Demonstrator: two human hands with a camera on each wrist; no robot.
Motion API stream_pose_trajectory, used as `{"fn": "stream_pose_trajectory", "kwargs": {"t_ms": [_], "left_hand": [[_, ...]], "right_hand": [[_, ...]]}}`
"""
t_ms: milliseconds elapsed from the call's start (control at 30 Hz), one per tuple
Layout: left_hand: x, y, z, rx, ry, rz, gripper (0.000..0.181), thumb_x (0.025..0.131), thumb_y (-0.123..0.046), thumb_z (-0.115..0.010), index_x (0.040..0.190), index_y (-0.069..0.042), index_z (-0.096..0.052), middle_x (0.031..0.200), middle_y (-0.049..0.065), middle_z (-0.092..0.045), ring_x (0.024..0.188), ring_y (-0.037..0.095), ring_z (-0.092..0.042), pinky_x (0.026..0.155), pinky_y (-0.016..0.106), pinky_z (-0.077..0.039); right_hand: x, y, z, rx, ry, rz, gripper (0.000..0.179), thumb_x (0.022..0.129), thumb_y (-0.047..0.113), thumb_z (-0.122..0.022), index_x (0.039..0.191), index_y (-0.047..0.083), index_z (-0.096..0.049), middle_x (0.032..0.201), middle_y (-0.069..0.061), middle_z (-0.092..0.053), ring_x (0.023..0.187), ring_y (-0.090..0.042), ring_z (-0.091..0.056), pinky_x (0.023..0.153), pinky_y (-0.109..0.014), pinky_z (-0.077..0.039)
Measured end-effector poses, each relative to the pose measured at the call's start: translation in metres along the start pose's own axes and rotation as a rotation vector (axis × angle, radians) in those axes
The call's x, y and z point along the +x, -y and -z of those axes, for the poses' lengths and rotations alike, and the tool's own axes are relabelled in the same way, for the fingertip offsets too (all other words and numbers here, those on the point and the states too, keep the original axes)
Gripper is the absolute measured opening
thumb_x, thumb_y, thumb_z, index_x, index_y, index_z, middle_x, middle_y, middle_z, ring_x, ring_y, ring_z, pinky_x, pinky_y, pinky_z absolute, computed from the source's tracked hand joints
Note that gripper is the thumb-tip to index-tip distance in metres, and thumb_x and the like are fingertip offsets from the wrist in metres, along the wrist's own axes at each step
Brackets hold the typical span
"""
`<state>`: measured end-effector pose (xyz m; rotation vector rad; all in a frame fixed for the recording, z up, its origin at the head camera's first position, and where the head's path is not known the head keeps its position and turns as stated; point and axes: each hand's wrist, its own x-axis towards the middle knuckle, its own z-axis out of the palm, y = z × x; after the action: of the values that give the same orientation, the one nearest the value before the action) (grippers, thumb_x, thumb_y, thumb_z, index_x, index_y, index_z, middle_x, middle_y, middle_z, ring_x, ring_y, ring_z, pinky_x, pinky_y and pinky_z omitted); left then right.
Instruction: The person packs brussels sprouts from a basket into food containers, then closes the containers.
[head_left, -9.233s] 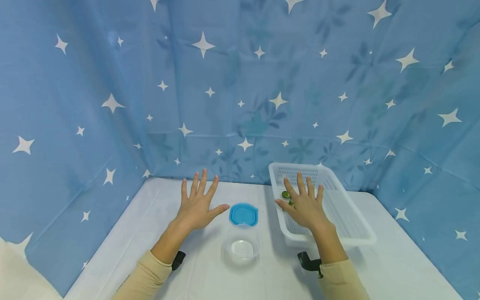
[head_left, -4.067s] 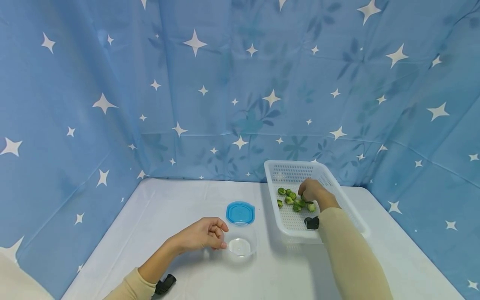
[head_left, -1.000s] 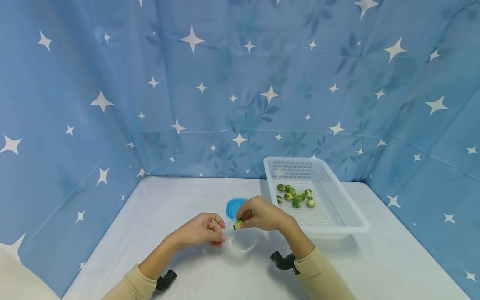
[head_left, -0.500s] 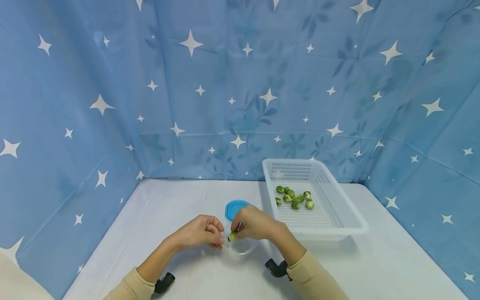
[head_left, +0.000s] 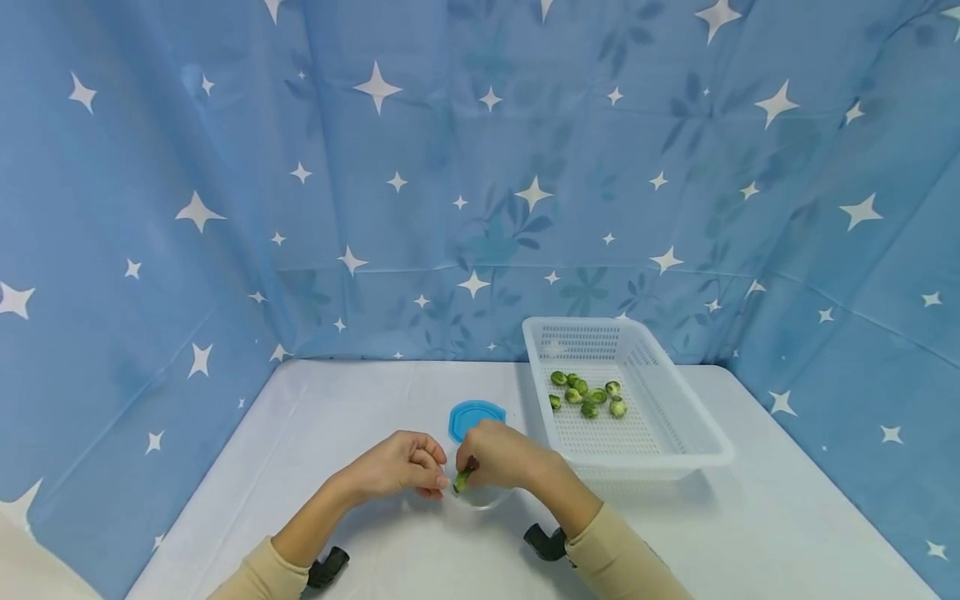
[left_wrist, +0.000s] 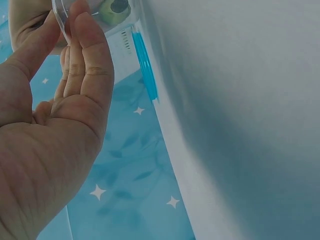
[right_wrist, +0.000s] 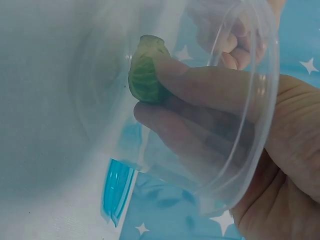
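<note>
A clear round plastic container (head_left: 489, 505) stands on the white table in the head view, partly covered by both hands. My left hand (head_left: 405, 467) pinches its rim between thumb and fingers, as the left wrist view also shows. Reaching inside the container, my right hand (head_left: 504, 457) holds a Brussels sprout (right_wrist: 146, 77) between thumb and fingertips. In the right wrist view the sprout shows through the clear wall, stem end up. Just behind the container lies a blue lid (head_left: 472, 417), partly covered by the right hand.
To the right stands a white perforated basket (head_left: 667, 461) with several Brussels sprouts (head_left: 589, 409) gathered on its left side. A blue star-patterned curtain (head_left: 420, 217) hangs behind and at both sides of the white table (head_left: 337, 417).
My right hand has brought a sprout from the basket, over the container and then down into it. My left hand stays at the container's rim.
</note>
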<state>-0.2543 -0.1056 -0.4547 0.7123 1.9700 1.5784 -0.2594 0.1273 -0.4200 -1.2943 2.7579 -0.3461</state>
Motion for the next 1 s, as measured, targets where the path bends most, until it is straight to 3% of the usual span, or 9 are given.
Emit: {"fn": "stream_pose_trajectory", "kwargs": {"t_ms": [333, 567, 867, 1000], "left_hand": [[-0.0015, -0.0004, 0.0013, -0.004, 0.008, -0.013, 0.039, 0.097, -0.014, -0.076, 0.118, 0.015, -0.058, 0.095, 0.021, -0.076, 0.086, 0.023, -0.077, 0.081, 0.041, -0.065], [-0.0019, -0.0024, -0.0012, -0.006, 0.006, -0.01, 0.038, 0.096, -0.013, -0.075, 0.118, 0.014, -0.059, 0.092, 0.013, -0.077, 0.086, 0.024, -0.077, 0.081, 0.04, -0.065], [-0.0018, -0.0037, -0.0022, 0.003, -0.011, 0.003, 0.037, 0.096, -0.012, -0.076, 0.117, 0.013, -0.059, 0.09, 0.01, -0.077, 0.085, 0.024, -0.077, 0.081, 0.041, -0.065], [-0.0017, -0.0033, -0.002, 0.006, -0.017, 0.005, 0.037, 0.096, -0.012, -0.076, 0.117, 0.013, -0.059, 0.09, 0.012, -0.077, 0.084, 0.025, -0.077, 0.08, 0.04, -0.065]], "right_hand": [[0.0021, 0.003, -0.0029, 0.016, 0.009, -0.006, 0.014, 0.08, 0.005, -0.089, 0.081, 0.017, -0.082, 0.072, 0.013, -0.071, 0.064, 0.006, -0.052, 0.061, -0.01, -0.046], [0.0006, 0.0064, -0.0012, -0.054, -0.002, -0.048, 0.012, 0.081, 0.01, -0.09, 0.08, 0.021, -0.083, 0.078, 0.014, -0.076, 0.072, 0.007, -0.062, 0.065, -0.009, -0.05], [0.0012, 0.0052, -0.0021, -0.074, -0.027, -0.028, 0.019, 0.083, 0.012, -0.089, 0.07, 0.019, -0.077, 0.061, 0.018, -0.062, 0.058, 0.006, -0.046, 0.055, -0.009, -0.042], [0.0011, 0.0047, -0.0018, -0.066, -0.034, -0.028, 0.014, 0.083, 0.013, -0.089, 0.074, 0.018, -0.079, 0.063, 0.016, -0.065, 0.058, 0.007, -0.048, 0.056, -0.01, -0.043]]}}
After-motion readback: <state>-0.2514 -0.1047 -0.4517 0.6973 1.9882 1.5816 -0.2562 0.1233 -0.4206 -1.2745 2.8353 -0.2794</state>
